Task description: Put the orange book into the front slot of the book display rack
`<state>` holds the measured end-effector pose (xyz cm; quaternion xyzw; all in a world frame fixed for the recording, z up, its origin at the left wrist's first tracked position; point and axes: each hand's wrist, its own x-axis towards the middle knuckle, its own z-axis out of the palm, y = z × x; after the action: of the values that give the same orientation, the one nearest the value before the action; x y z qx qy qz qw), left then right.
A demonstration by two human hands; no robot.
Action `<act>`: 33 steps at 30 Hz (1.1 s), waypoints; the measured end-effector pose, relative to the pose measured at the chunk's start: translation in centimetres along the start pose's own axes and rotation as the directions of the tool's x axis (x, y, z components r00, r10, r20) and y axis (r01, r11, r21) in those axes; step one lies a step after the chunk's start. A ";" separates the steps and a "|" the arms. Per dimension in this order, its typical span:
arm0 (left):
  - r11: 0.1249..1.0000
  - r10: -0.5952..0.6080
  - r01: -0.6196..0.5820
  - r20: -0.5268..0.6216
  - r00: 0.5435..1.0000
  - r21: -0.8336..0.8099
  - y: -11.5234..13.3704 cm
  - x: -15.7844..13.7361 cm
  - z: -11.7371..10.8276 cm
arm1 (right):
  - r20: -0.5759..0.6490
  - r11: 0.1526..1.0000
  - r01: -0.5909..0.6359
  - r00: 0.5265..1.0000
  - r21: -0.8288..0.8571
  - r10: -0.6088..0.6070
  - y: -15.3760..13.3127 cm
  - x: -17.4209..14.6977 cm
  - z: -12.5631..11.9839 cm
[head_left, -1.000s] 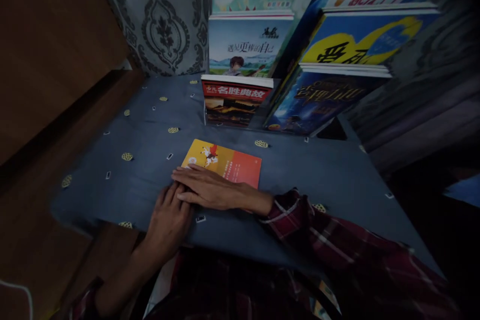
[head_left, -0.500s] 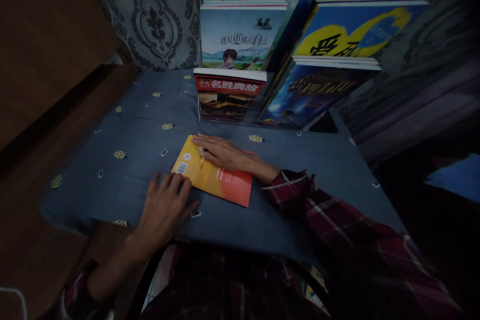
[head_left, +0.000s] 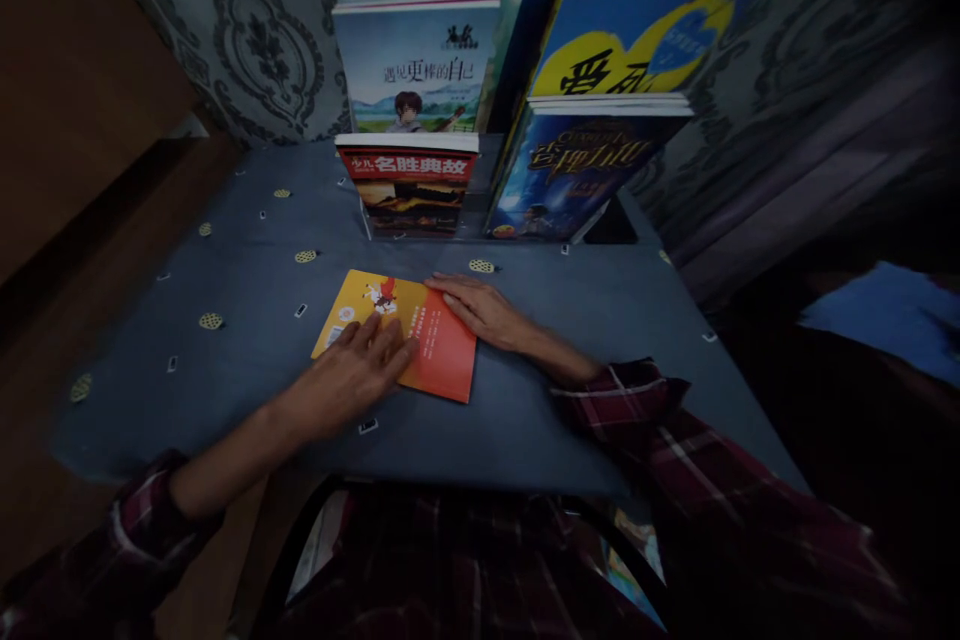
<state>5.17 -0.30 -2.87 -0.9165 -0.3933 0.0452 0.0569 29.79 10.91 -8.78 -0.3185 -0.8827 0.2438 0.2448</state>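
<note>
A thin yellow and orange-red book (head_left: 446,360) lies closed and flat on the cloth-covered table, a barcode partly showing near its left edge. My left hand (head_left: 361,365) rests over its lower left part with the fingers stretched out across the cover, hiding some of the print. On the upper right edge lies my right hand (head_left: 484,310), flat and with its fingers extended toward the left. Neither hand is wrapped round the book.
Behind the book, a clear stand (head_left: 484,230) holds several upright books, among them a red-titled one (head_left: 409,185) and a dark blue one (head_left: 577,170). The table (head_left: 247,390) has a grey-blue cloth with pineapple prints. A patterned curtain (head_left: 262,50) hangs behind.
My left hand has moved from the book's lower corner onto its cover. My right hand has slid rightward across it to the upper right edge. The camera view has shifted slightly.
</note>
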 end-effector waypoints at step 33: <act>0.862 -0.372 0.102 -0.484 0.792 -0.496 -2.4 0.3 -4.1 | -0.019 0.451 -0.129 0.951 0.883 0.309 -0.3 -0.1 -1.5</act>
<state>4.14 1.29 1.56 -0.8175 -0.4731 -0.3266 -0.0353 30.66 11.07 -7.50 -0.2815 -0.5612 0.6581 0.4156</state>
